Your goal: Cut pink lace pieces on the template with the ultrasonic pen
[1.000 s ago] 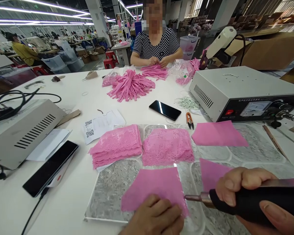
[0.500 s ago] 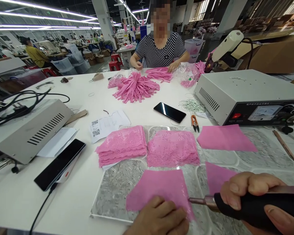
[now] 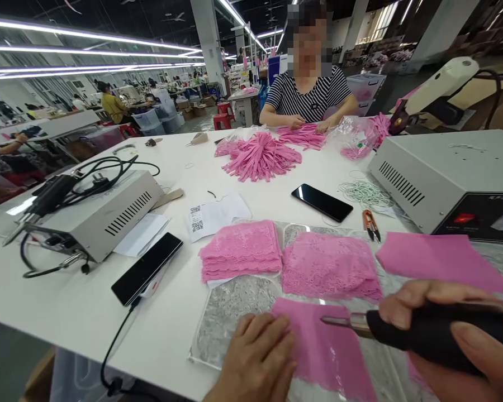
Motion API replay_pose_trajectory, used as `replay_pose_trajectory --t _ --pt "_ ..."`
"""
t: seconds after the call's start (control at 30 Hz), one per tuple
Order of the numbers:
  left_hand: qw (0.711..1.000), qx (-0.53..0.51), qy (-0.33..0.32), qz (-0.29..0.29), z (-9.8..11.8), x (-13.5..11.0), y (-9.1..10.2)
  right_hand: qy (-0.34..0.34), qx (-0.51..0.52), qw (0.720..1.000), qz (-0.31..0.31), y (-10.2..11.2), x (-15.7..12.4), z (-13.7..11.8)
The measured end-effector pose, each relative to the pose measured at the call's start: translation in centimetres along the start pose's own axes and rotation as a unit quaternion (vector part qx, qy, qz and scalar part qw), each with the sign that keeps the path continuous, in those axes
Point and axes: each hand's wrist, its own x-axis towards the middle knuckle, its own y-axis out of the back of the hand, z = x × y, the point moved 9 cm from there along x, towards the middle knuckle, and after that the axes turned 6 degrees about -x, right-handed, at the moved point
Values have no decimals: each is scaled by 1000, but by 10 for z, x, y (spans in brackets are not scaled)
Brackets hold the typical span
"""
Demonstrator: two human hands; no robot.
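My left hand point(image 3: 257, 357) lies palm down on the left side of a smooth pink fabric piece point(image 3: 331, 352), its fingers extended and close together. The piece rests on a grey marbled board with clear edges point(image 3: 226, 318). In my right hand point(image 3: 427, 324) is a black handpiece point(image 3: 419, 335) with a pointed metal tip. That tip is over the fabric's upper middle; whether it touches is unclear. A bit of pink fabric shows beneath my right hand. Behind are two stacks of pink lace pieces, one on the left point(image 3: 241, 251) and one on the right point(image 3: 331, 265).
Another pink piece point(image 3: 440, 259) lies behind my right hand. Orange-handled thread snips point(image 3: 371, 224) and a phone point(image 3: 322, 202) lie beyond the lace. Grey boxes stand left point(image 3: 121, 212) and right point(image 3: 456, 173). A co-worker opposite handles pink strips point(image 3: 302, 135).
The view has swung left. My left hand has shifted from near the fabric's front right to its left side. The handpiece tip has gone from the right edge to over the upper middle.
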Motion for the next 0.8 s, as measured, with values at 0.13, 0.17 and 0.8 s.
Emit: replay_pose_trajectory --t 0.13,0.17,0.8 --pt "1000 20 6 10 -8 -7 3 40 17 997 -67 -46 7 -6" --pt "1000 19 5 15 -9 -8 2 44 11 996 -77 -51 7 -4" --pt "999 41 -7 21 -12 -16 -6 106 -21 983 -148 -73 4 1"
